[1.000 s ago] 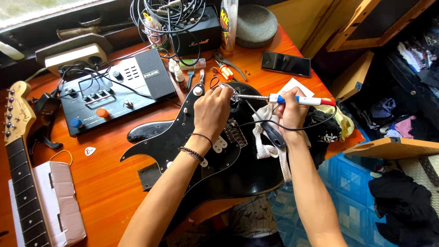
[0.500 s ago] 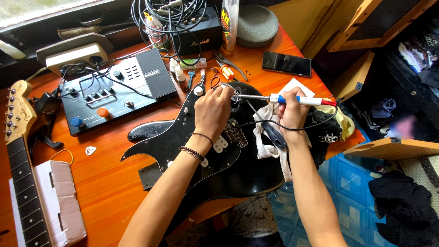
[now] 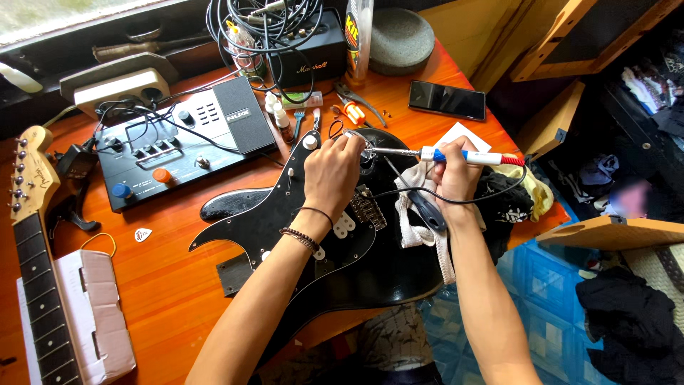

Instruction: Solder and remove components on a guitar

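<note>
Head view looks down on my two hands over a black guitar body (image 3: pixel 370 271) lying on the orange table (image 3: pixel 164 285). My right hand (image 3: pixel 456 175) is closed around a soldering iron (image 3: pixel 463 155) with a blue, white and red handle, its metal tip pointing left toward the body's upper edge. My left hand (image 3: pixel 331 175) has its fingers curled and pinched together right at that tip; what they pinch is too small to tell. A white cloth (image 3: pixel 417 214) and a dark-handled tool (image 3: pixel 426 210) lie on the body under my right wrist. A black pedal unit (image 3: pixel 178 139) sits to the upper left, a phone (image 3: pixel 447 100) near the far edge, a guitar neck (image 3: pixel 39 285) at far left.
</note>
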